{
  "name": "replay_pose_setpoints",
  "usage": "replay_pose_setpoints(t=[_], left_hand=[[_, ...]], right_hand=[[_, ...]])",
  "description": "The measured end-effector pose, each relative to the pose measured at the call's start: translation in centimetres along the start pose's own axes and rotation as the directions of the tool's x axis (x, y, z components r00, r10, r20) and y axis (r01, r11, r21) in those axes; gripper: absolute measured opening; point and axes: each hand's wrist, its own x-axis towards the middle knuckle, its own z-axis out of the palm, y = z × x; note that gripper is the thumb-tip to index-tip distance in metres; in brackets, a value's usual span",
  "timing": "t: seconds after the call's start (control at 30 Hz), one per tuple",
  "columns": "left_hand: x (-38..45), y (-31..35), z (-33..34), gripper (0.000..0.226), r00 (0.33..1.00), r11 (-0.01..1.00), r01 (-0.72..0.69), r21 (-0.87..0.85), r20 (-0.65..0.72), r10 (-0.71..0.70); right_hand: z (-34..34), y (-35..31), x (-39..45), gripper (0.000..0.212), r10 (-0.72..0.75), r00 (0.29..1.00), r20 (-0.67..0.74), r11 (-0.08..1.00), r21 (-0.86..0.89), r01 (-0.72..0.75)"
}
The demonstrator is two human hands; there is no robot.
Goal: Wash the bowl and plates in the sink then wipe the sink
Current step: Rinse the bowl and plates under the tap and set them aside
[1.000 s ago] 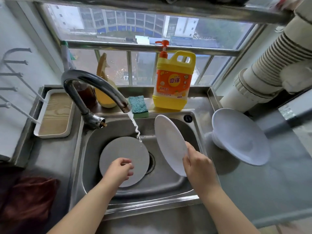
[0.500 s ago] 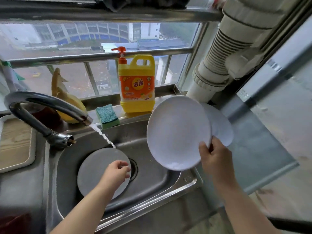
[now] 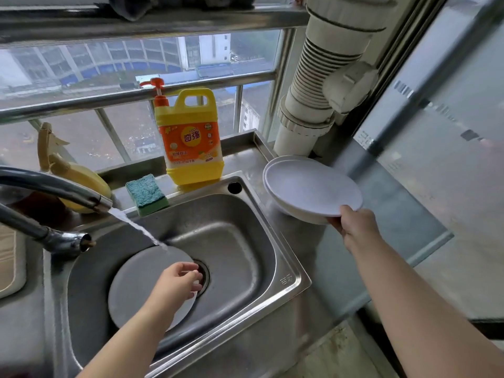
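A white plate (image 3: 313, 190) lies flat on top of a white bowl (image 3: 297, 215) on the counter right of the sink (image 3: 245, 241). My right hand (image 3: 353, 227) grips the plate's near rim. A grey plate (image 3: 136, 285) lies in the sink basin under the running water. My left hand (image 3: 177, 282) rests over that plate's right edge near the drain, fingers curled at the rim.
The tap (image 3: 54, 192) runs from the left. A green sponge (image 3: 146, 193) and a yellow detergent bottle (image 3: 192, 137) stand on the back ledge. A ribbed white pipe (image 3: 319, 85) rises behind the bowl. A tray (image 3: 11, 263) sits at far left.
My right hand carried the white plate out of the sink to the right and laid it on the bowl. My left hand stayed on the grey plate.
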Motion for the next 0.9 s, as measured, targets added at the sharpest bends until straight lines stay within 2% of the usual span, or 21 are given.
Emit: replay_pose_setpoints(t=[0.1,0.17,0.27,0.33,0.5,0.57,0.63,0.7,0.73,0.8,0.83,0.9], left_hand=[[0.1,-0.5,-0.6,0.012,1.0,1.0,0.022,-0.002,-0.019,-0.022],[0.1,-0.8,-1.0,0.011,0.999,0.999,0.032,-0.005,-0.03,-0.032],[0.1,-1.1,-1.2,0.011,0.998,0.999,0.05,-0.006,-0.034,-0.05],[0.2,-1.2,-1.0,0.012,0.998,0.998,0.059,-0.005,-0.035,-0.059],[0.5,-1.1,-0.4,0.013,0.997,0.997,0.072,-0.009,-0.02,-0.072],[0.7,-1.0,-0.1,0.013,0.997,0.997,0.072,-0.005,-0.013,-0.072],[0.8,-0.8,0.2,0.012,0.998,0.998,0.066,-0.005,-0.007,-0.066],[0.9,-0.5,0.6,0.012,0.999,0.999,0.05,-0.019,-0.007,-0.05],[0.9,-0.4,0.8,0.013,0.999,0.999,0.043,-0.028,-0.008,-0.043],[0.9,-0.2,1.1,0.014,0.999,0.998,0.031,-0.05,-0.011,-0.032],[0.8,-0.1,1.2,0.014,0.999,0.998,0.028,-0.062,-0.013,-0.029],[0.8,0.0,1.0,0.014,0.999,0.996,0.032,-0.083,-0.016,-0.033]], right_hand=[[0.3,0.6,0.6,0.03,-0.006,1.0,-0.018,0.997,-0.079,0.004],[0.3,0.8,0.8,0.024,-0.042,0.999,-0.031,0.961,-0.276,0.032],[-0.3,0.6,0.5,0.033,-0.106,0.994,0.007,0.789,-0.609,0.088],[-0.9,0.7,0.5,0.034,-0.116,0.992,0.048,0.66,-0.743,0.113],[-1.9,1.4,1.3,0.046,-0.099,0.989,0.108,0.496,-0.857,0.143],[-2.2,1.4,1.3,0.051,-0.091,0.992,0.088,0.454,-0.883,0.12],[-2.4,1.3,0.6,0.05,-0.169,0.985,0.038,0.433,-0.895,0.109],[-2.4,1.2,-0.6,0.037,-0.363,0.93,0.054,0.462,-0.856,0.23],[-2.2,1.4,-1.3,0.03,-0.481,0.869,0.118,0.472,-0.8,0.37],[-1.4,1.8,-3.6,0.02,-0.647,0.699,0.303,0.409,-0.637,0.654],[-0.6,2.1,-4.9,0.019,-0.668,0.632,0.392,0.385,-0.546,0.744],[1.4,3.0,-7.4,0.018,-0.636,0.545,0.546,0.39,-0.382,0.838]])
